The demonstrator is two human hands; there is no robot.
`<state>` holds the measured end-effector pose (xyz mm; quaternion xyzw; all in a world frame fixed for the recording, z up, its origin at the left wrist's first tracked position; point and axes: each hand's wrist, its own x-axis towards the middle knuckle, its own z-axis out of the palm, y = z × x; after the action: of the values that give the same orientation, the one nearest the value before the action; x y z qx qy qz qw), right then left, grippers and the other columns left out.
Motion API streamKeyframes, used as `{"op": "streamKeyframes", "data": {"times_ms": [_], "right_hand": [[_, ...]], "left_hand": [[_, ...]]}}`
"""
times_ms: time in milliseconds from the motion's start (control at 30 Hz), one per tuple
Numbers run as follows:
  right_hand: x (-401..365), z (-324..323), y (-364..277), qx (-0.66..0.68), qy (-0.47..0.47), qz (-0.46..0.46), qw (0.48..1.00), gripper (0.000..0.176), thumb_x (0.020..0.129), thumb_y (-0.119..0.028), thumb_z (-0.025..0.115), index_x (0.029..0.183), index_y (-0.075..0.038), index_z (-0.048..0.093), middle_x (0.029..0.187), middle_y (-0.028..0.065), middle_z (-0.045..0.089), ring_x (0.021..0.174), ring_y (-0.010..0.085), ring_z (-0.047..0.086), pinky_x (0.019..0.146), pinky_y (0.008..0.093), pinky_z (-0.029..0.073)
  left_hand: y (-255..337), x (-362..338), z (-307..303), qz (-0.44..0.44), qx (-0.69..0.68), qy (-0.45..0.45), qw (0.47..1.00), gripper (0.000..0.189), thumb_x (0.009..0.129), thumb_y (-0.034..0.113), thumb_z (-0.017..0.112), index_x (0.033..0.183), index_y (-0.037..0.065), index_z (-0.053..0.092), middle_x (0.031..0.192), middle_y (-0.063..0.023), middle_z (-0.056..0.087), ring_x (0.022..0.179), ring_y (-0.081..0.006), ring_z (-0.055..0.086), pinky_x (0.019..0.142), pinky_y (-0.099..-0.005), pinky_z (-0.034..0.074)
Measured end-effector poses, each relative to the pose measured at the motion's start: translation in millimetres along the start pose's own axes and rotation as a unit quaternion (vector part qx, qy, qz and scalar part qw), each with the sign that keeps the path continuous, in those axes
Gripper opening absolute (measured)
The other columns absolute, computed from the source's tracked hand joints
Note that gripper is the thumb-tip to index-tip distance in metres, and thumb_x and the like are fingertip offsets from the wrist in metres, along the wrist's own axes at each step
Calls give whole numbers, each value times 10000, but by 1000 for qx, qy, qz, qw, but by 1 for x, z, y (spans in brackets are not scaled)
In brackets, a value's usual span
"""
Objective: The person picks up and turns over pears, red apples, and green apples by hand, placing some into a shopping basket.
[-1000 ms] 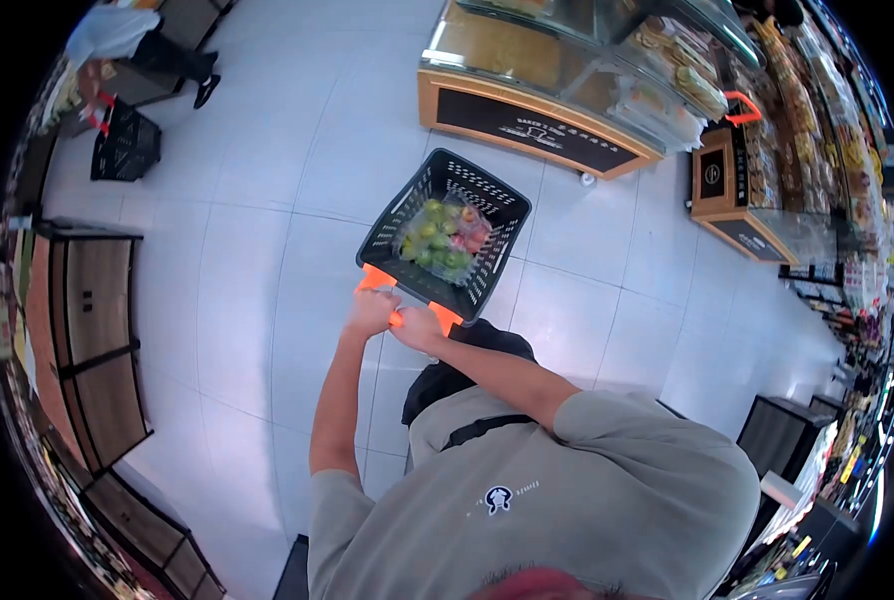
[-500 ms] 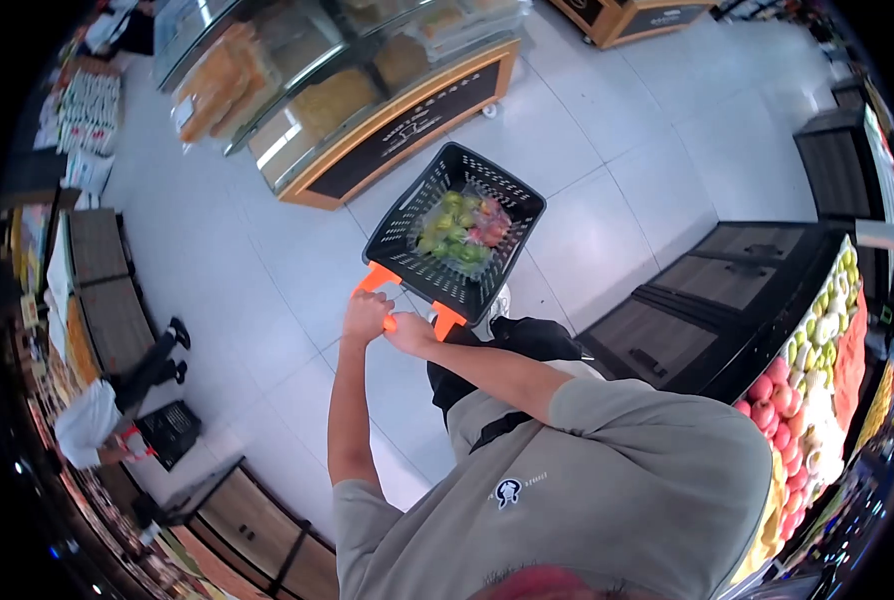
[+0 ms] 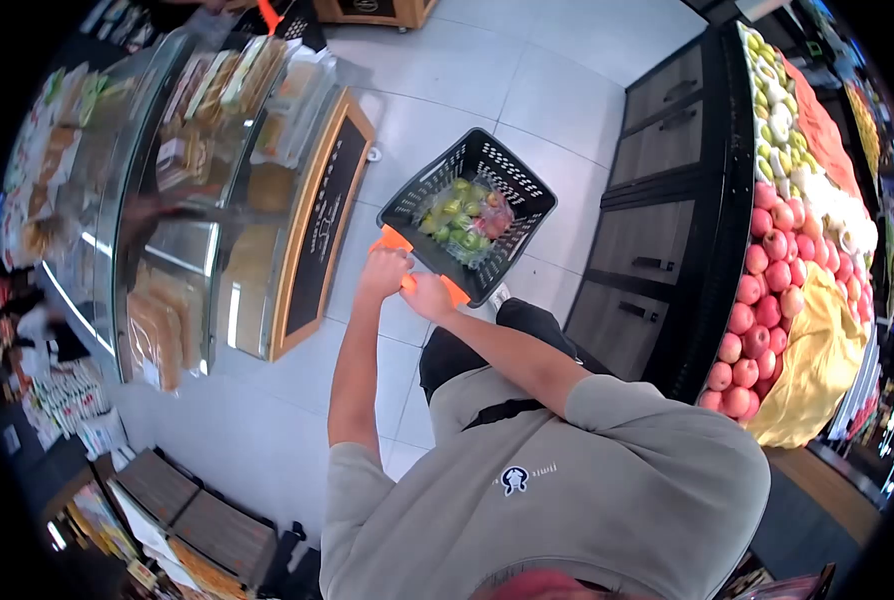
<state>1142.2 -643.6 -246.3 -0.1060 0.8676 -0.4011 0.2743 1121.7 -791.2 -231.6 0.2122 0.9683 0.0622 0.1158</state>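
Note:
My left hand (image 3: 387, 272) is wrapped round the orange handle (image 3: 447, 290) of a black shopping basket (image 3: 527, 170). Just to its right, my right hand (image 3: 429, 296) grips the same handle, so both fists sit side by side. The basket is tilted away in front of me, low over the tiled floor. At its bottom lie clear plastic bags, one with green fruit (image 3: 457, 215) and one with reddish fruit (image 3: 493, 222).
A glass display case (image 3: 217, 200) of packaged food with a wood-framed base stands on the left. Black cabinets (image 3: 647, 230) line the right, below a slope of red apples (image 3: 767, 300) and green fruit (image 3: 775, 100). Tiled floor (image 3: 447, 70) runs ahead between them.
My view has turned right and moved forward along the cabinets. The display case has shifted from ahead to my left, and the apples show larger. Both hands keep hold of the basket handle.

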Motion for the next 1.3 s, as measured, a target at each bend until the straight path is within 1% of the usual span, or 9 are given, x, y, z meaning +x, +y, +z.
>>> {"op": "streamKeyframes", "data": {"times_ms": [100,200,267,467,700,933,1133,1233,1300], "right_hand": [[23,-36,-15,-11,102,27,994,247,783,-281,682,892,-59,668,746,195,675,712,385,664,659,491,531],[52,-70,4,-64,153,35,985,230,790,-266,671,931,-84,653,716,165,677,675,359,672,632,488,539],[65,-89,18,-95,186,31,977,227,796,-257,662,953,-94,648,701,146,680,661,342,678,611,482,538],[101,-178,64,-172,164,40,971,292,812,-274,665,1065,-134,624,673,134,676,630,340,674,591,468,533],[153,-267,111,-217,134,40,966,295,841,-265,610,1115,-155,617,694,116,690,633,315,685,576,445,526],[209,-335,139,-225,156,33,961,273,820,-302,622,1042,-145,634,704,97,695,626,293,691,584,435,539],[265,-397,169,-238,184,13,954,264,843,-312,593,1032,-131,629,682,90,686,619,288,691,573,423,538],[292,-429,175,-241,193,8,951,255,860,-301,570,1039,-128,625,680,91,687,606,290,688,555,425,532],[310,-455,182,-249,168,17,954,221,874,-227,538,1036,-106,628,744,96,708,659,284,704,578,424,535]], "left_hand": [[-17,53,-13,59,13,-4,998,80,679,168,656,724,171,722,738,-34,661,711,-228,670,746,-381,494],[-13,118,-23,98,3,-11,995,79,719,156,659,760,168,725,758,-40,675,730,-214,687,721,-384,497],[-10,152,-27,89,18,-35,995,71,727,177,665,765,169,725,765,-44,684,714,-223,692,724,-392,509],[24,249,-32,103,11,18,995,94,703,190,686,785,152,710,743,-57,695,710,-247,700,715,-405,529],[44,352,-37,82,24,-25,996,138,729,174,689,858,189,734,792,-59,717,727,-269,702,675,-403,559],[49,448,-53,49,5,-58,997,135,733,205,695,847,139,721,819,-99,718,758,-308,704,674,-433,565],[46,533,-61,88,9,-22,996,96,751,211,678,824,163,718,777,-60,709,701,-293,699,631,-426,559],[38,579,-63,92,-6,-20,996,100,752,220,680,827,163,712,794,-75,713,732,-305,698,649,-435,559],[40,609,-71,97,-22,-22,995,102,753,229,682,823,157,702,816,-92,717,762,-314,700,661,-442,560]]}}
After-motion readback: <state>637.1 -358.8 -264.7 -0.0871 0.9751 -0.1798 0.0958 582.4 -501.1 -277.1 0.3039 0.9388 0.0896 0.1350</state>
